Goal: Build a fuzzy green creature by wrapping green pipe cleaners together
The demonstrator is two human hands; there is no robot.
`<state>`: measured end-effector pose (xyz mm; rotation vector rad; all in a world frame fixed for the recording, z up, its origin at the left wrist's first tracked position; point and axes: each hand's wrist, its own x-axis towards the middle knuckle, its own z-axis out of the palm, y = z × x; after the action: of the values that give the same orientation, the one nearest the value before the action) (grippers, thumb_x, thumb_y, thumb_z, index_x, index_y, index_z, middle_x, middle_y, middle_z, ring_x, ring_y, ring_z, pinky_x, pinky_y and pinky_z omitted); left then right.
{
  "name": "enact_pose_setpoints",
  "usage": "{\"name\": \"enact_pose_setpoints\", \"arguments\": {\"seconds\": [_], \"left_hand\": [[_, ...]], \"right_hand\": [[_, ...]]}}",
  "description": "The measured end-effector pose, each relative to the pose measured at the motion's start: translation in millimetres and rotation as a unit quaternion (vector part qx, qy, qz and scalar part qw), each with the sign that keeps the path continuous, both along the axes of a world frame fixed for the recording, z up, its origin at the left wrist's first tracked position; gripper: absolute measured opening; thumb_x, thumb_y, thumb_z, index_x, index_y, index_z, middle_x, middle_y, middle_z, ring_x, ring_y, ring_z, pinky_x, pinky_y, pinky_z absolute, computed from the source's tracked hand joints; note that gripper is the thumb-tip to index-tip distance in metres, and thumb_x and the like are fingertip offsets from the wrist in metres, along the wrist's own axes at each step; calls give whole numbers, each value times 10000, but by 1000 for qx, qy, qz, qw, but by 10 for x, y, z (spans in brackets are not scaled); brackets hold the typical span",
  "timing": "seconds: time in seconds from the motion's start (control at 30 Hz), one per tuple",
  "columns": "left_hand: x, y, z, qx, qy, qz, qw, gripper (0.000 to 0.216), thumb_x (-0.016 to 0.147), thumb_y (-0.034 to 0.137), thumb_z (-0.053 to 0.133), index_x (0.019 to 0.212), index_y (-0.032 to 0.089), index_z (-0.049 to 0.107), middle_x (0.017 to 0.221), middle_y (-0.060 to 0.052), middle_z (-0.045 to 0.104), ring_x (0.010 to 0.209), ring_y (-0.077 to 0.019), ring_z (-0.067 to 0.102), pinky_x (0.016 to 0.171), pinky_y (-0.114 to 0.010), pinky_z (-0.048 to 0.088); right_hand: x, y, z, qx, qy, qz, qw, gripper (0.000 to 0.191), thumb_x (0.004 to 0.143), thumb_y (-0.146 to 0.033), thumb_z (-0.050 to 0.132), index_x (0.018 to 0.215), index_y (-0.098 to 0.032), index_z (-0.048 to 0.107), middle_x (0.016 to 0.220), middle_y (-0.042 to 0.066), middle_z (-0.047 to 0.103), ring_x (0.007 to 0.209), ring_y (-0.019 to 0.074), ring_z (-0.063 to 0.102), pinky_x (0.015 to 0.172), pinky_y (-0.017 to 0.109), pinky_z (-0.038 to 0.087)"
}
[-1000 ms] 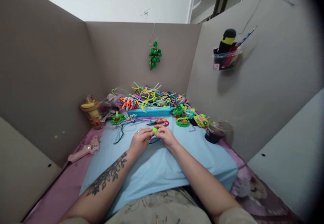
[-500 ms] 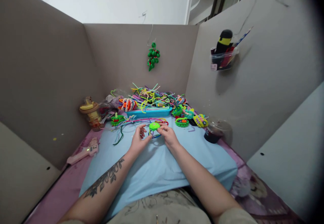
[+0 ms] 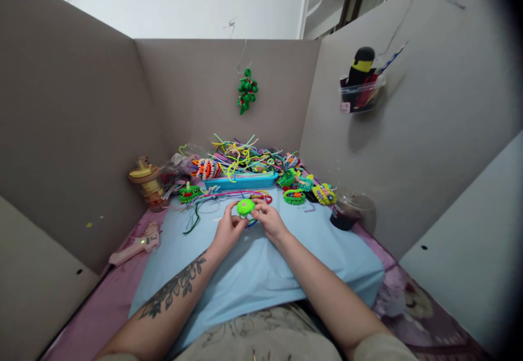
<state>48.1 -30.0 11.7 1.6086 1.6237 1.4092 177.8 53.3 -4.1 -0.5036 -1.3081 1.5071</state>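
Between my two hands, above the light blue cloth [image 3: 253,263], is a bright green rounded piece [image 3: 245,207] with a small pink spot on top. My left hand [image 3: 229,226] grips its left side, with the thumb underneath near the front. The fingers of my right hand [image 3: 267,219] pinch its right edge. A bit of blue pipe cleaner [image 3: 252,222] shows just below the piece; whether it is joined to it I cannot tell. Loose pipe cleaners [image 3: 196,219] in green, pink and other colours lie behind and left of my hands.
A blue tray [image 3: 241,182] heaped with pipe cleaners stands at the back. Fuzzy finished figures [image 3: 294,196] sit right of it. A pink glue gun [image 3: 141,244] lies left, a dark-filled cup [image 3: 343,216] right. A plastic holder [image 3: 359,97] hangs on the right panel.
The green piece has shifted slightly left and down. My left fingers have closed onto its side, where they were apart from it before. The coloured strands beneath it show less.
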Motion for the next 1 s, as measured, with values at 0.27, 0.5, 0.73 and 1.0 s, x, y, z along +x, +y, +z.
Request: {"name": "enact_pose_setpoints", "arguments": {"seconds": [0.27,0.5,0.73,1.0], "left_hand": [[-9,0,-45,8,41,-19,999,668,742,268,614,1323,190,293,719,18,669,546,-112,542,565,-231,408],[-112,44,-71,105,78,37,991,779,694,308,686,1348,230,270,953,-40,614,794,-149,585,662,-266,464],[-181,39,-38,159,197,-6,967,616,777,242,603,1334,251,339,1292,-110,458,1167,-228,465,932,-404,425],[-190,56,-57,145,201,-45,968,449,764,155,573,1203,216,503,1242,-107,496,1161,-220,485,977,-418,417]], "right_hand": [[-15,33,-29,-5,3,-35,999,199,594,-339,759,599,-191,626,1081,60,569,1060,242,517,937,376,360],[42,-21,15,140,-111,-214,960,122,698,-323,666,682,-205,641,1078,73,521,1080,224,486,977,382,351],[65,-188,73,362,-263,-229,865,27,723,-241,672,710,-253,692,1133,55,516,1119,246,432,1000,435,313],[83,-229,76,448,-321,-191,812,125,770,-188,605,787,-282,686,1217,33,514,1191,270,350,1018,480,271]]}}
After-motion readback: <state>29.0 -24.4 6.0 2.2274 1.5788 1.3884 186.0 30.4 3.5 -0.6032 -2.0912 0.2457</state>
